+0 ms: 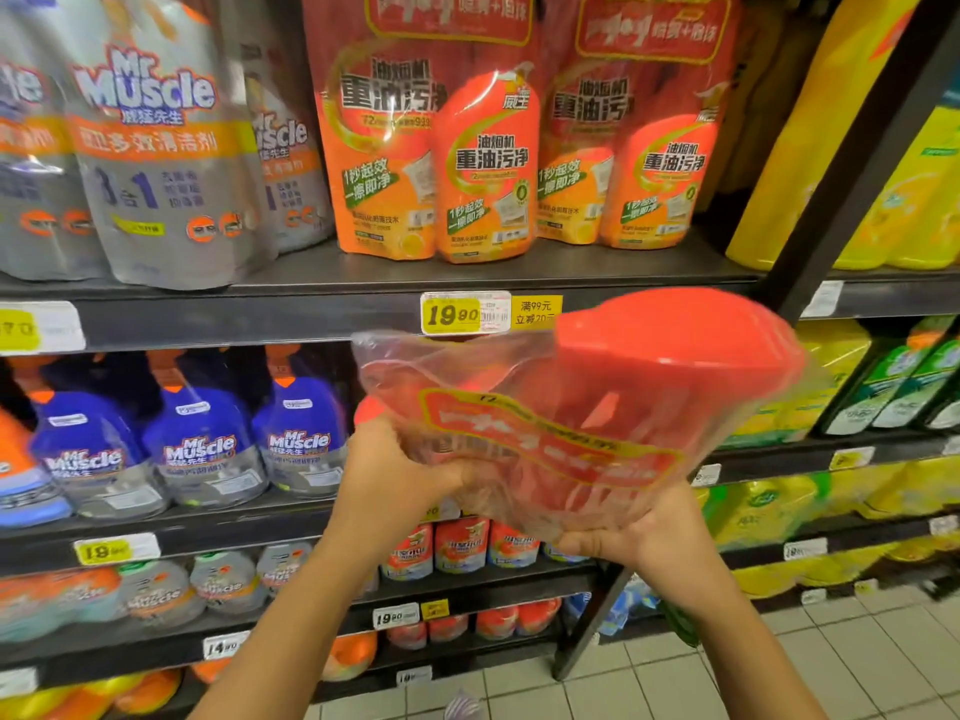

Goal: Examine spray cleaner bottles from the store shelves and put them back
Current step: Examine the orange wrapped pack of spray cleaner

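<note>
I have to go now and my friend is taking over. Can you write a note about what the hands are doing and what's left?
Left hand: gripping the orange cleaner pack by its left side.
Right hand: holding it from underneath.
The pack is off the shelf, tilted in front of the 19.90 price tag.
Two matching packs stand on the top shelf.
Done: one pack taken out.
Left: finish looking, put it back.

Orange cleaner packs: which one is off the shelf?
The tilted pack held in the left hand and right hand; two others stand upright.
</note>
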Motion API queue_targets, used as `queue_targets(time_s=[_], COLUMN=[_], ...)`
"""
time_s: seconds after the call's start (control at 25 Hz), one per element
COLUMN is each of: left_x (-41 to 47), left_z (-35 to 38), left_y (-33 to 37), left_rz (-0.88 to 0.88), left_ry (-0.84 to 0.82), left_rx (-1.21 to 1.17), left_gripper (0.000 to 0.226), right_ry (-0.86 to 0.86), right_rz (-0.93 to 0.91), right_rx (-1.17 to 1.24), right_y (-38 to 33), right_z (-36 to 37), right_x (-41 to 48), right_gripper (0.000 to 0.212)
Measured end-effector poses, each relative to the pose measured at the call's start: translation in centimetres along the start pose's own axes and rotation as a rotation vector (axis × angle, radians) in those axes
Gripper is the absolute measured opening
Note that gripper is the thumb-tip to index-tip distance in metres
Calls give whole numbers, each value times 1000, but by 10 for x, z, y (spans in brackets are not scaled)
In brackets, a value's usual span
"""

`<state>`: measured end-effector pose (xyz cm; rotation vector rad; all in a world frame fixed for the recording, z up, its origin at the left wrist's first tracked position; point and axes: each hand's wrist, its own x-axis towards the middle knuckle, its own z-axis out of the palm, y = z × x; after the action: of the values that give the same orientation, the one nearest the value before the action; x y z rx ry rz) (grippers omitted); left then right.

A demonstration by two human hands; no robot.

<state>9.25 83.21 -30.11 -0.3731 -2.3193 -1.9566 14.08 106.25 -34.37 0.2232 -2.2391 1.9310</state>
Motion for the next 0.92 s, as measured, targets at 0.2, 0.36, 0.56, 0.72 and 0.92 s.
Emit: queue_targets(time_s=[0.2,0.36,0.56,0.72,0.92], left_x=[4,3,-5,-28,-41], left_z=[4,13,19,41,65], left_y=[20,33,43,58,77], left_rz=[-15,10,108,379,246], left_ry=[52,67,234,384,-105], left_rx=[92,111,121,463,-14], left_gripper=[56,50,63,50,114], right_ry=[-10,41,202,363,432], right_rz=[-50,-16,-32,-103,-218], right_rx=[219,440,624,504,229], right_y=[-1,-6,-33,-67,-84], right_z=[1,8,20,23,42], right_x=[-2,-7,-14,-11,-11], right_gripper=[73,76,63,49,56])
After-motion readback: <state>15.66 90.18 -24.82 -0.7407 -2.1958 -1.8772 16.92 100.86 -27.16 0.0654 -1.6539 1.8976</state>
